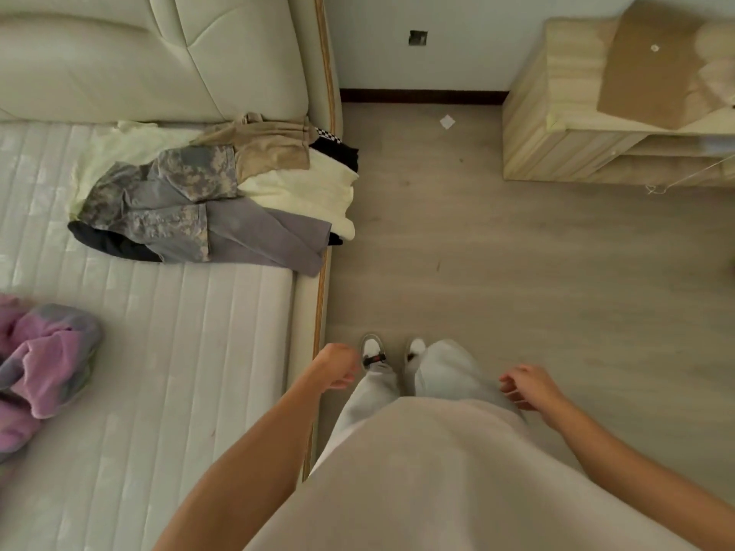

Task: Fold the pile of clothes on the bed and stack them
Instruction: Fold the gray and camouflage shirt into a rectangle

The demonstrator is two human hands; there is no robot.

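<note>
A loose pile of clothes lies on the bed's white mattress near the headboard, at the bed's right edge. It shows a camouflage piece, a tan piece, a cream piece, grey trousers and black fabric. A pink and grey garment sits crumpled at the left edge of view. I stand on the floor beside the bed. My left hand hangs by the bed's edge with fingers curled, holding nothing. My right hand hangs at my right side, fingers loosely curled and empty. Both hands are well away from the clothes.
The padded cream headboard rises behind the pile. A pale wooden cabinet with a brown cardboard sheet on top stands at the far right by the wall. Grey wood floor stretches between the bed and the cabinet.
</note>
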